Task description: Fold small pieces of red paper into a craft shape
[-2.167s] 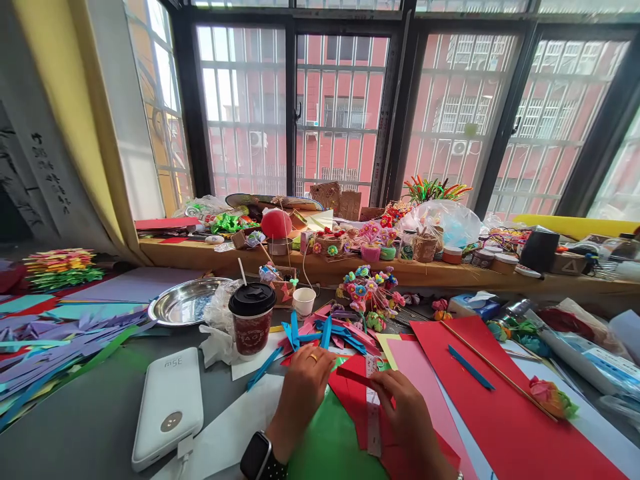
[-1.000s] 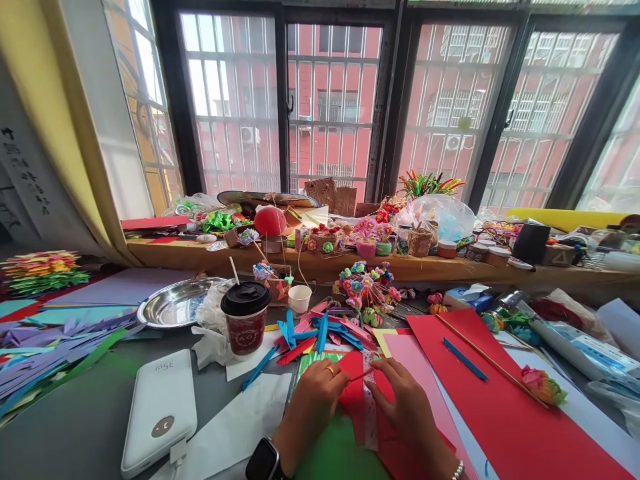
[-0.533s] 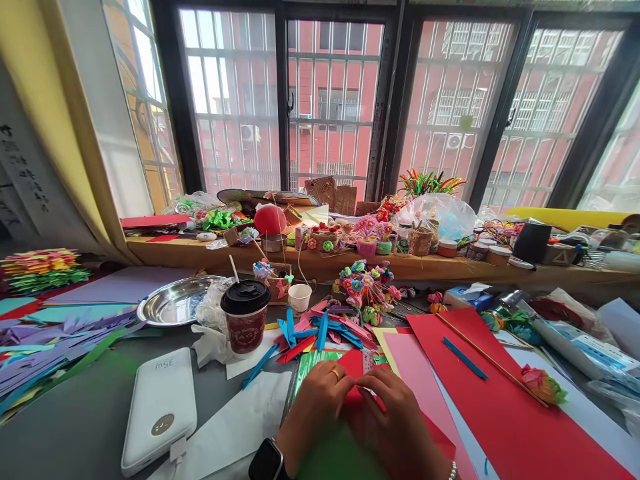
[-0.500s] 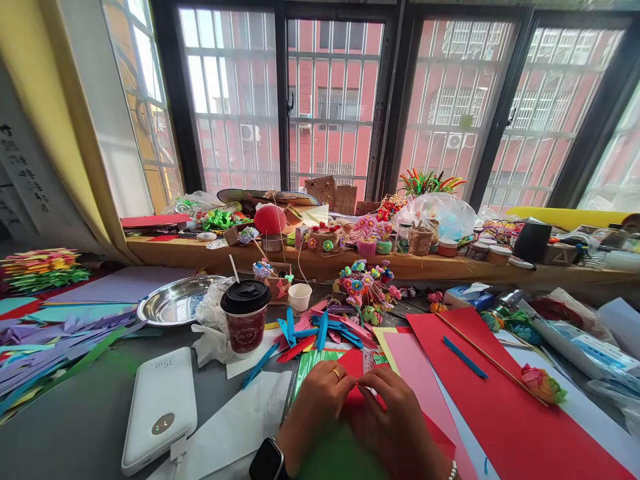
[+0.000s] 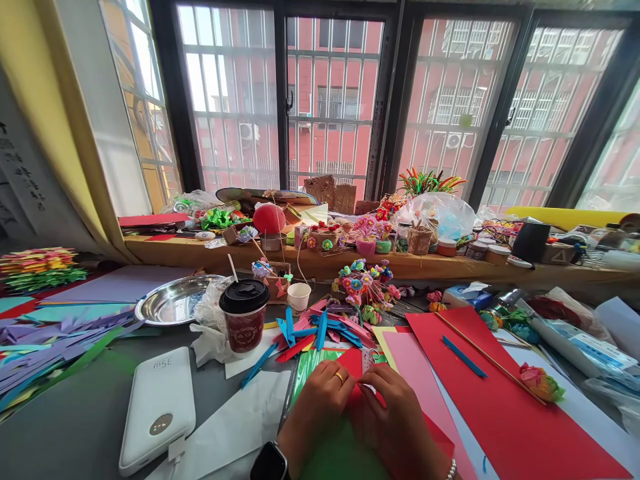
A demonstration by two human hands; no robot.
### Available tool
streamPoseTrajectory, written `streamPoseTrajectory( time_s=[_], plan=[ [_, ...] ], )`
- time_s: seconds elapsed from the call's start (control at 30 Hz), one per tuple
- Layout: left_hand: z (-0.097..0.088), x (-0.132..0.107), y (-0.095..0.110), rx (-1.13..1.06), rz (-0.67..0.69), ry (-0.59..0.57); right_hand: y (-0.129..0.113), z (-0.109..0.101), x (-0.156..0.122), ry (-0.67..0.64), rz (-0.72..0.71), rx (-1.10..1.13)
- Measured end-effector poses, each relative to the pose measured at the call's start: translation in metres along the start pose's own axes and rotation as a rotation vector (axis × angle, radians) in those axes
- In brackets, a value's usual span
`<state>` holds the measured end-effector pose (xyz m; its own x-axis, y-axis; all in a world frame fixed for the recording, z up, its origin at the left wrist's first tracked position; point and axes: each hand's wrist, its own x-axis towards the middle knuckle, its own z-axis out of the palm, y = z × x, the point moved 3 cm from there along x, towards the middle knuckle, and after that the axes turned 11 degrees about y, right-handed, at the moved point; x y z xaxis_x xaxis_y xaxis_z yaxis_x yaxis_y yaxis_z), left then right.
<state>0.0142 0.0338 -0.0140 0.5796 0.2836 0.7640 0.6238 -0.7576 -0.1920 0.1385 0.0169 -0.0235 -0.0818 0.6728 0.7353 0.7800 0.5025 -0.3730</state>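
Low in the middle of the view, my left hand [image 5: 320, 407], with a ring and a watch at the wrist, and my right hand [image 5: 395, 417] meet fingertip to fingertip. Both pinch a thin red paper strip [image 5: 364, 387] above a red paper sheet [image 5: 353, 363]. A clear ruler [image 5: 369, 360] pokes out just beyond the fingers. Green paper [image 5: 340, 460] lies under both wrists.
A lidded coffee cup [image 5: 244, 320] stands left of the hands, a white power bank [image 5: 157, 407] nearer left, and a steel dish [image 5: 175, 307] behind. Large red and pink sheets [image 5: 490, 407] with a wooden stick [image 5: 490, 360] lie right. Paper strips [image 5: 320, 330] and craft flowers crowd the far side.
My hands have come together over the red sheet; the right hand moved left off the ruler, and both now pinch the red strip. The view shifted slightly.
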Motion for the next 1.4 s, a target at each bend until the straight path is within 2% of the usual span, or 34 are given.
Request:
streamPoseTrajectory(
  time_s=[0.43,0.63,0.77,1.1,1.4],
  plan=[
    [0.002,0.000,0.003,0.025,0.025,0.049,0.000,0.003,-0.001,0.007,0.005,0.029],
    [0.016,-0.006,0.013,0.115,0.119,-0.025,0.003,0.007,-0.003,0.015,-0.040,-0.054],
    [0.021,-0.009,0.016,0.121,0.106,-0.072,0.008,0.012,-0.006,-0.008,-0.061,-0.104],
    [0.019,-0.007,0.017,0.121,0.089,-0.064,0.011,0.016,-0.008,-0.053,-0.026,-0.148],
    [0.027,-0.011,0.019,0.171,0.120,-0.079,0.013,0.015,-0.006,-0.084,0.012,-0.154]
  ],
)
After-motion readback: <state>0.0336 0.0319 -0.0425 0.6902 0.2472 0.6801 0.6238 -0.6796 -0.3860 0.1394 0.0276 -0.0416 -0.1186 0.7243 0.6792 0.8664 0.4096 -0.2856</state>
